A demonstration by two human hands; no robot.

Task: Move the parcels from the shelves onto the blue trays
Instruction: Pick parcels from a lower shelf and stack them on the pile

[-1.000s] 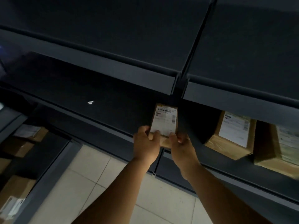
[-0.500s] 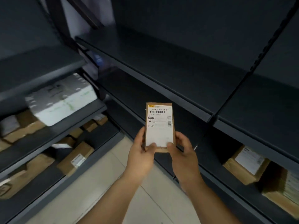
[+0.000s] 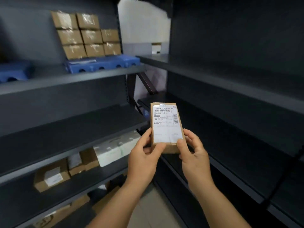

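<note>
While both hands hold a small parcel (image 3: 166,127) up at the centre of the view, dark shelves run off to either side. At nine to ten o'clock a blue tray (image 3: 14,72) sits on the left shelf (image 3: 65,79), cut off by the frame edge and blurred. Further along at eleven o'clock a second blue tray (image 3: 102,63) carries a stack of brown boxes (image 3: 87,34), their tape glinting, the labels too smeared to read. Lower down at eight o'clock, a white carton (image 3: 115,148) and several brown parcels (image 3: 52,174) lie on the lower shelves, partly hidden under the shelf lips.

The left hand (image 3: 144,155) grips the parcel's near left corner, thumb on the front face, fingers curled behind. The parcel stands almost upright, its long axis running from six to twelve o'clock, label facing the camera with the barcode end pointing up; "B700" is legible, the smaller print is not. Its bottom edge is covered by the thumbs. The right hand (image 3: 194,153) pinches the near right corner, thumb on the front, fingers wrapped behind.

At two to four o'clock the right shelves (image 3: 230,89) are dim, their far ends lost in shadow.
</note>
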